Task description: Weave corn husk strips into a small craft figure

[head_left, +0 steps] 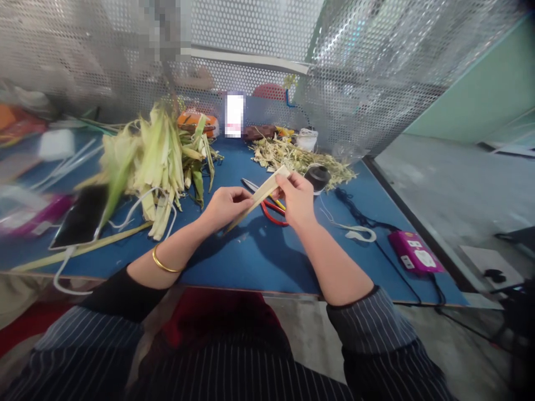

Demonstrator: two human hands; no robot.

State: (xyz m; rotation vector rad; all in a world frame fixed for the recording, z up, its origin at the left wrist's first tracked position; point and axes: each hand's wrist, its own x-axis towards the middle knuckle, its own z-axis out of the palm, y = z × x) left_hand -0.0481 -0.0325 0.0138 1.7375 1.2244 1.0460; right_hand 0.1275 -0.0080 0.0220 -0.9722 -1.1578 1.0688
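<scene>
Between my two hands a pale strip of corn husk (266, 189) is stretched at a slant, its upper end to the right. My left hand (228, 207) pinches its lower part between thumb and fingers. Near the top end, my right hand (296, 196) grips it with thumb and fingertips. Under the strip, red-handled scissors (273, 216) lie on the blue table (251, 262), partly hidden by the strip and my right hand. A black spool of thread (317, 177) stands just beyond my right hand. To the left is a big heap of corn husks (156, 156).
Dried husk scraps (292, 156) are piled at the back. A phone (81, 216) with a white cable lies at left; a lit, blurred-out screen (234, 114) stands at the back. A purple power strip (415, 252) with black cords sits at right. A perforated metal screen (251, 33) closes the far side.
</scene>
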